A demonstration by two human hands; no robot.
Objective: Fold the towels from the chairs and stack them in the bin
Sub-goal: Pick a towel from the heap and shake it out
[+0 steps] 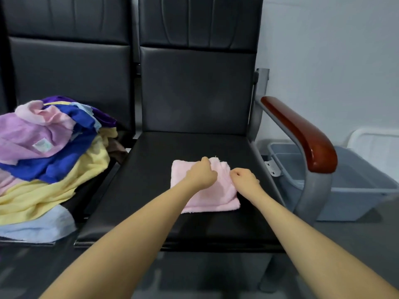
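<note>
Hidden, cropped and unclear parts of the chair scene

The left hand (201,174) covers the middle of the pink towel (212,197), and its fingertips curl out of sight, so the grip cannot be judged exactly; the right hand (245,180) likewise hides its fingertips at the towel's right edge. The towel pile (49,160) runs off the left edge, and its lower layers are buried. The wooden armrest (302,134) and its metal post block much of the grey bin (354,184), concealing its inside. A white object (377,147) behind the bin is cropped on the right and unidentifiable. The floor at the bottom is blurred.
</note>
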